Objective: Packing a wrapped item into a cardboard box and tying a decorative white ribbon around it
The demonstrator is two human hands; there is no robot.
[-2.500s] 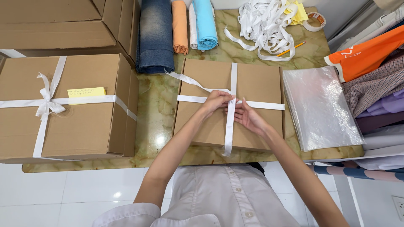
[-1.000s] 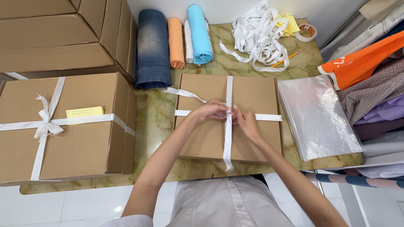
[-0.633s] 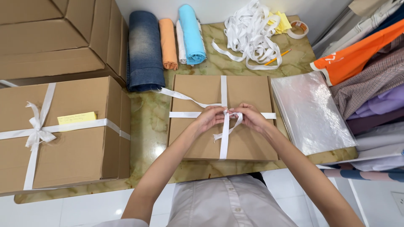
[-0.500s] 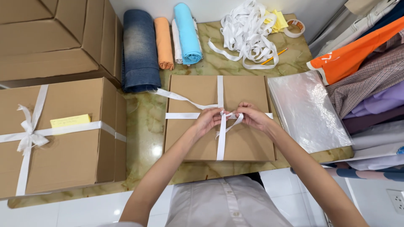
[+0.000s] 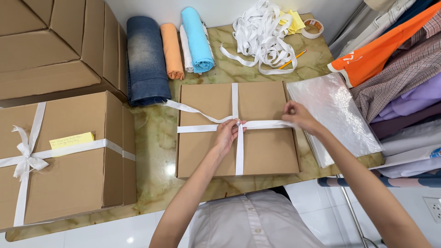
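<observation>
A flat brown cardboard box [image 5: 266, 147] lies on the marble counter [image 5: 156, 147], crossed by a white ribbon [image 5: 239, 151]. My left hand [image 5: 227, 134] pinches the ribbon at the crossing in the middle of the lid. My right hand [image 5: 296, 115] grips the ribbon's right strand near the box's right edge, pulled out taut. A loose ribbon tail [image 5: 188, 109] trails off to the upper left over the box corner.
A larger box [image 5: 64, 170] tied with a white bow and a yellow note stands at left, more cartons [image 5: 50, 46] behind it. Rolled fabrics [image 5: 147, 55], a ribbon pile [image 5: 262, 32], tape roll [image 5: 313, 27], pencil, clear plastic bags [image 5: 333, 115] and hanging clothes [image 5: 399, 69] surround the box.
Both hands were together at the ribbon crossing. My right hand has since moved right, drawing a strand out to the box's edge. My left hand stays at the centre.
</observation>
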